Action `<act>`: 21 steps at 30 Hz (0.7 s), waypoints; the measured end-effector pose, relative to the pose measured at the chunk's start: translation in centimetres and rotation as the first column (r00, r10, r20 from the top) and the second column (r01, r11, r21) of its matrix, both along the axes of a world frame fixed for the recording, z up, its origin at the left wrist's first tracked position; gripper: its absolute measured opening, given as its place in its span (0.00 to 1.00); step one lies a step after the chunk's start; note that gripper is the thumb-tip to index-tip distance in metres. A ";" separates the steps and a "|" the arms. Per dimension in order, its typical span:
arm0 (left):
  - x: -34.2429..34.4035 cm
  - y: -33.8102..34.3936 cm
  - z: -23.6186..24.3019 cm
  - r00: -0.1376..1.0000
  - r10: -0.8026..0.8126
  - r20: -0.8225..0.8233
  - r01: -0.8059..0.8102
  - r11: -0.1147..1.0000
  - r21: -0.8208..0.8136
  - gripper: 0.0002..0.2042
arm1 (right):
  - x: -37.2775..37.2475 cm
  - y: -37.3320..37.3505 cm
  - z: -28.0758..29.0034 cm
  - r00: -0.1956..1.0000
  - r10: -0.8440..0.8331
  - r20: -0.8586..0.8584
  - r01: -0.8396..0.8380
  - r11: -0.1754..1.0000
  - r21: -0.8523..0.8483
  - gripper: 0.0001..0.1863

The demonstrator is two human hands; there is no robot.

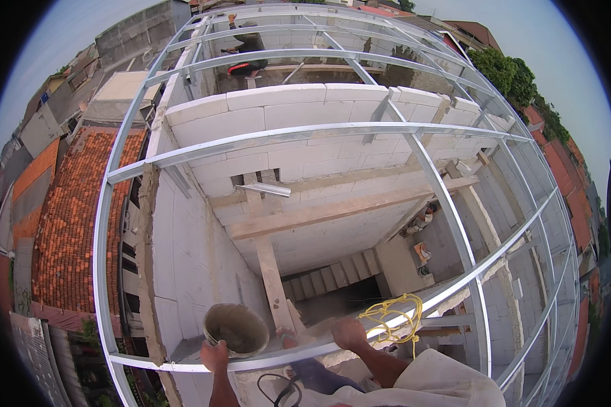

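Observation:
My left hand (214,356) is closed at the near lower edge of a dark bucket (217,313), just above the near silver metal beam (278,357). The bucket is tilted so its mouth shows, with grey wet-looking mortar (241,334) inside. Further right, my right hand (349,333) is closed over the same beam, its fingertips partly hidden. Beside it a tangled yellow rope (402,319) hangs over the beam. Below my hands a bare foot (288,338) shows near the end of a narrow wooden plank (270,271).
A silver metal frame (305,133) spans white block walls (217,129). Beneath lies a deep opening with stairs (332,277). A wide plank (353,208) crosses it. One person (248,51) crouches beyond the far wall; another (424,218) is down below. A black cord (280,388) loops near me.

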State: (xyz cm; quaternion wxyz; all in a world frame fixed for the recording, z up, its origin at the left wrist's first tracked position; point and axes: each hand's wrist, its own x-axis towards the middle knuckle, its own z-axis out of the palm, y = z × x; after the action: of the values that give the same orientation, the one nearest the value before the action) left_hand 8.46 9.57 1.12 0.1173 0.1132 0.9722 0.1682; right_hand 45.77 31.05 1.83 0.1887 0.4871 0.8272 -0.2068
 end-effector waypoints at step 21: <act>-0.4 0.2 0.5 0.998 0.025 0.057 -0.023 0.999 -0.022 0.23 | 0.5 -0.3 -1.5 0.999 0.036 0.021 -0.037 0.998 0.053 0.22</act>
State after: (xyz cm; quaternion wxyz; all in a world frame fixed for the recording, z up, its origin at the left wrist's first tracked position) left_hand 8.05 9.73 1.64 0.1443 0.0955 0.9714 0.1625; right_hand 46.27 30.74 0.36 0.1875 0.4789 0.8393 -0.1764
